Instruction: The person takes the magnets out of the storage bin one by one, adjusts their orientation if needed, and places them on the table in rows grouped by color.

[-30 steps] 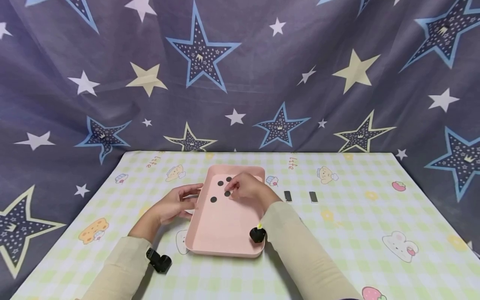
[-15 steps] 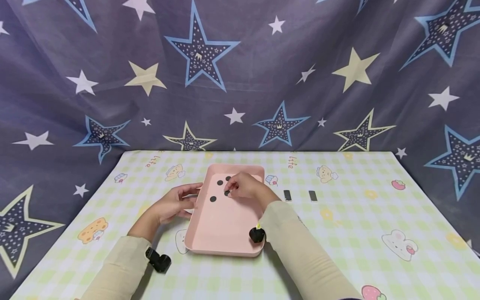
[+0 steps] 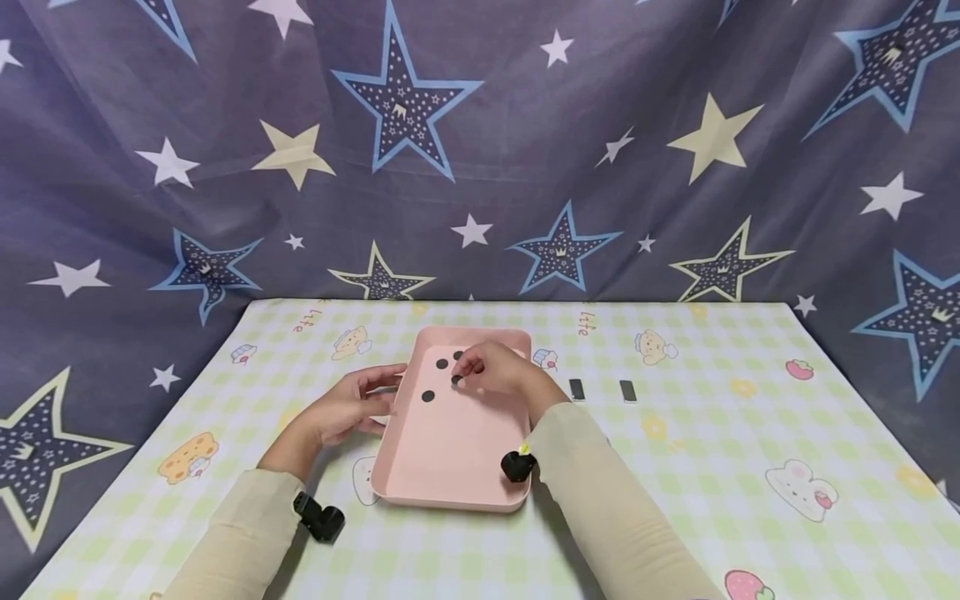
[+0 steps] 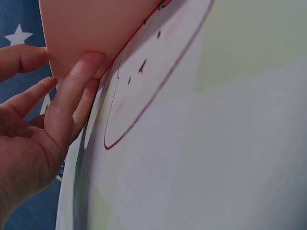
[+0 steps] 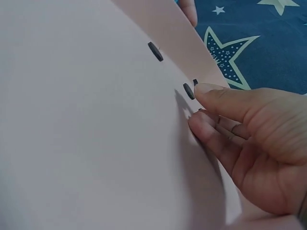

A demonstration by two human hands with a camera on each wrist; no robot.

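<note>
Small round black disc (image 3: pixel 456 380) pinched inside pink rectangular tray (image 3: pixel 453 454)

Right hand (image 3: pixel 495 371): thumb and fingertips closed on disc, tray's far half. Three similar discs (image 3: pixel 428 397) nearby. Left hand (image 3: pixel 347 408): fingers parted, touching tray wall. Two dark rectangular pieces (image 3: pixel 628 391) right, on green-and-white checked cloth (image 3: pixel 705 500).

Dark curtain (image 3: pixel 510 158) with blue, cream and white stars (image 3: pixel 405 112) across the upper frame, table (image 3: pixel 697 517) below in a green-and-white checked cloth (image 3: pixel 712 446), printed rabbit (image 3: pixel 798 490) lower right, printed strawberry (image 3: pixel 744 585) at the bottom edge, two small dark rectangles (image 3: pixel 627 391) right of centre.
</note>
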